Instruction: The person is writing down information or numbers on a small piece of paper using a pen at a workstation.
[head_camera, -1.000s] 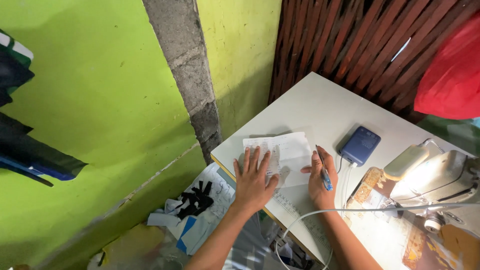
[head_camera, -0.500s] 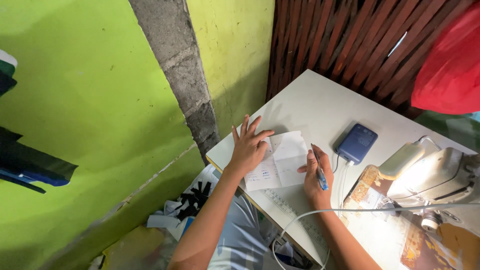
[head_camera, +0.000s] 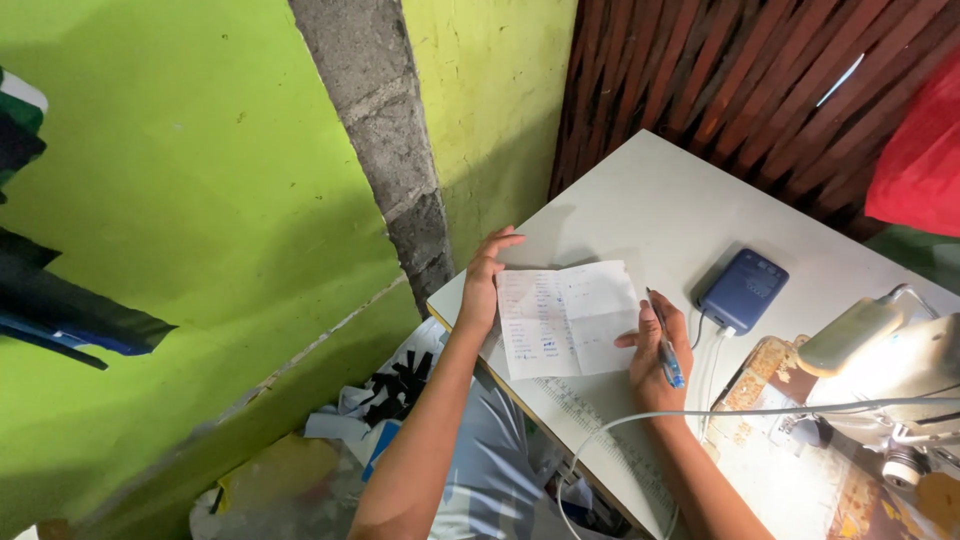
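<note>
The white table (head_camera: 640, 190) carries a sheet of paper (head_camera: 566, 318), a blue box-shaped device (head_camera: 742, 291) and, apparently, a sewing machine (head_camera: 890, 365).

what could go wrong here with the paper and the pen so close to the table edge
The sheet of paper lies at the corner of the white table, its near edge about at the rim; if the left hand lets go, it may slide off onto the clutter below. The right hand holds a blue pen over the paper, so a stray mark seems possible. The white cable crossing the right wrist could snag.
</note>
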